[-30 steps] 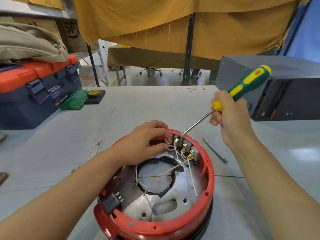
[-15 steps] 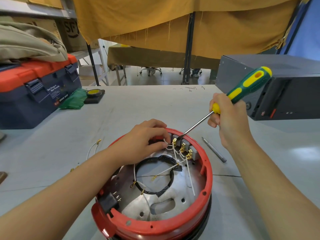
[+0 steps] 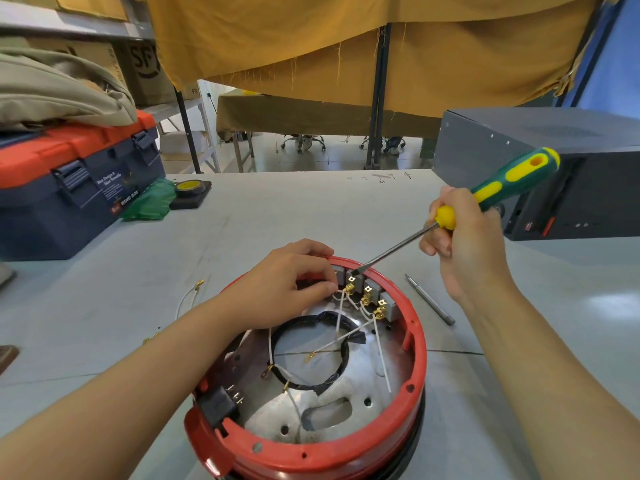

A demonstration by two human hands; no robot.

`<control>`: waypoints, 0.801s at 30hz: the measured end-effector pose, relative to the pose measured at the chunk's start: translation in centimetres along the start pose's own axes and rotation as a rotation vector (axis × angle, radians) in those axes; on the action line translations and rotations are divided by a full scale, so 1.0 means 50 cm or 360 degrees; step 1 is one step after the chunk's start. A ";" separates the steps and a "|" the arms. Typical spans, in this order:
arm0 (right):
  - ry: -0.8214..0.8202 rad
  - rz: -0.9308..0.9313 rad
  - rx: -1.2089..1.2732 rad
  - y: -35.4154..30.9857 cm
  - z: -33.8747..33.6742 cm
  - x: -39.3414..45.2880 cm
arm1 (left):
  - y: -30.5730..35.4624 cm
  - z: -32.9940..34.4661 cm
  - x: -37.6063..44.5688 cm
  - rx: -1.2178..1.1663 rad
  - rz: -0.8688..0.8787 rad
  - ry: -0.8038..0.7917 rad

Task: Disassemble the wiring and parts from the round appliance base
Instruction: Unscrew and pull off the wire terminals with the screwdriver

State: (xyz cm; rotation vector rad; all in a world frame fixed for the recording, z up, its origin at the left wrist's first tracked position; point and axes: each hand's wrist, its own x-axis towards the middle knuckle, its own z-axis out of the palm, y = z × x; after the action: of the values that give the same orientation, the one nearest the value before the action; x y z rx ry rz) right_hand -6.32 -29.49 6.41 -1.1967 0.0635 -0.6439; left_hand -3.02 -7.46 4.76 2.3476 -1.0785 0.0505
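Note:
A round red appliance base (image 3: 414,403) sits on the grey table close in front of me, open side up, with a metal floor and a black ring inside. White wires (image 3: 341,320) run from brass terminals on grey switch blocks (image 3: 367,292) at its far rim. My left hand (image 3: 284,285) reaches over the far rim, its fingertips pinching a wire at the leftmost terminal. My right hand (image 3: 464,244) grips a green and yellow screwdriver (image 3: 512,181). The flat tip rests on top of the leftmost block.
A loose white wire (image 3: 188,297) lies left of the base, a slim grey tool (image 3: 429,299) to its right. A blue and red toolbox (image 3: 72,181), green cloth and a tape roll (image 3: 188,187) stand at the back left. A dark grey case (image 3: 540,168) fills the back right.
The view has shifted slightly. The screwdriver tip stays at the leftmost switch block. My left hand keeps its pinch at the terminals.

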 end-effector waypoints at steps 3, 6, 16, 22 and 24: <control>-0.0005 -0.0005 0.0010 0.009 0.007 -0.009 | 0.003 -0.002 0.000 -0.0012 -0.0003 0.0017; -0.0032 -0.0012 -0.0027 0.015 0.017 -0.016 | 0.006 -0.005 -0.002 -0.0011 0.0013 0.0070; -0.0081 -0.0213 -0.0235 0.012 0.016 -0.028 | -0.008 -0.015 0.003 0.0391 -0.0181 0.0246; -0.0147 -0.0353 -0.0347 0.006 0.016 -0.031 | -0.006 -0.021 0.014 0.0354 -0.0130 0.0190; -0.0165 -0.0392 -0.0392 0.003 0.015 -0.032 | -0.004 -0.019 0.020 0.0373 -0.0095 0.0165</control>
State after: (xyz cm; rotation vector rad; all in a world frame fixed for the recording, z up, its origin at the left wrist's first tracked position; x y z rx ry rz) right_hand -7.31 -28.04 6.13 -1.4886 -0.0960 -0.8049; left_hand -2.00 -7.57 5.73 2.5520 -0.9972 0.2879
